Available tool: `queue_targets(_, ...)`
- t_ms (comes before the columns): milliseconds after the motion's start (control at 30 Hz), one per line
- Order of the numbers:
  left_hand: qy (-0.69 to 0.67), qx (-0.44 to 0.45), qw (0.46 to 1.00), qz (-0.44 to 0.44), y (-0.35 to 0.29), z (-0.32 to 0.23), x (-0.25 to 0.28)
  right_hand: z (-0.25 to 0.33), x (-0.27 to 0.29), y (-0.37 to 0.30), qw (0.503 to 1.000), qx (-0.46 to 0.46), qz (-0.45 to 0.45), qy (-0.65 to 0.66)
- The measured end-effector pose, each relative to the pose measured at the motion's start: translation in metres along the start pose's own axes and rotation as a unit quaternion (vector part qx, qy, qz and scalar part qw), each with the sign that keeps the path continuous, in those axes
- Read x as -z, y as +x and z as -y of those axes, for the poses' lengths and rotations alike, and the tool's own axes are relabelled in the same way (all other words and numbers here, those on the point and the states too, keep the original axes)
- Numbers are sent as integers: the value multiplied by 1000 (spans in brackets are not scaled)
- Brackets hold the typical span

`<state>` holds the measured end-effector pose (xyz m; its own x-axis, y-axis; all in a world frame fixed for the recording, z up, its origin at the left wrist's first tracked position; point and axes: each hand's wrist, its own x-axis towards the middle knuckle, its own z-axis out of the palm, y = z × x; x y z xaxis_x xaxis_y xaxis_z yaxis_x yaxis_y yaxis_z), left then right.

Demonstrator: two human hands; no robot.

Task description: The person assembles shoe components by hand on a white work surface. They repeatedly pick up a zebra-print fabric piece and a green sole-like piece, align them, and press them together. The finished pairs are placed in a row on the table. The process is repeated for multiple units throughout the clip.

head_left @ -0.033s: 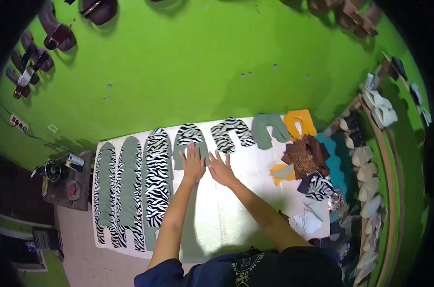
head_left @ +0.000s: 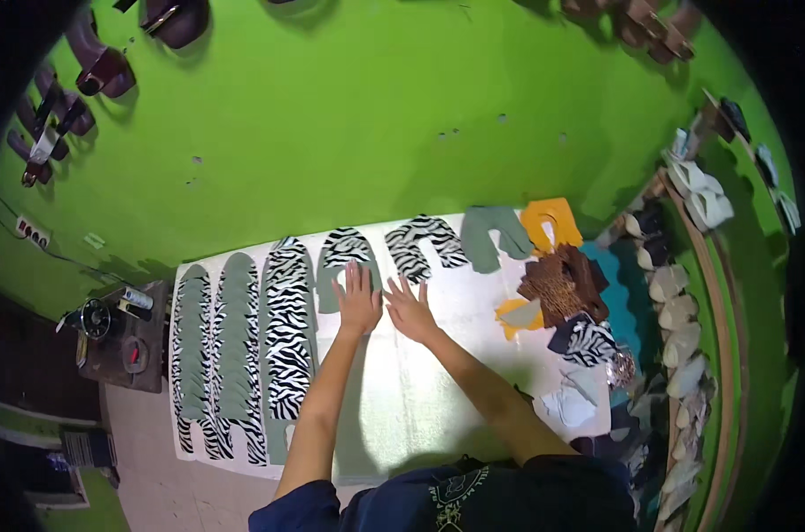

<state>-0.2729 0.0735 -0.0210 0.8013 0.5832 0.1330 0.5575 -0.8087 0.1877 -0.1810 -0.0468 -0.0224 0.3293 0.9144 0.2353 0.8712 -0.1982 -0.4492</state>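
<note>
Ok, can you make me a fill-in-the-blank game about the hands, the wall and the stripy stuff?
1. The wall behind the white table is bright ____.
2. Of the left hand and the right hand, the one nearer the orange piece by the wall is the ____.
3. The curved striped piece just ahead of that hand is black and ____.

Missing words: green; right; white.

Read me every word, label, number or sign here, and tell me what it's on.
Dark shirt: pale lettering around a line drawing; I won't copy printed words.
White cylindrical container: any label is too small to read.
Zebra-striped pieces and green pieces: no lettering I can make out.
</note>
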Motion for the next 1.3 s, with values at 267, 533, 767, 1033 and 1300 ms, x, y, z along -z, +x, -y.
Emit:
queue_targets(267, -82, -71, 994, -12, 1, -103, 0, -44, 55, -49, 995, -92, -24, -25)
queue_targets(533, -75, -125, 989, 6, 27, -167, -25, -112, 103, -84, 991, -122, 2, -48)
queue_targets(767, -45, -146, 987, -50, 91, -195, -35, -185, 130, -68, 992, -69, -5, -102)
queue_targets(1033, -9, -114, 993, 4, 150, -207, -51, -257, 156, -19, 989, -27, -66, -128)
queue_targets(1300, 22, -74, 992, 100, 175, -213, -51, -291, 159, 19, 989, -83, 36, -113)
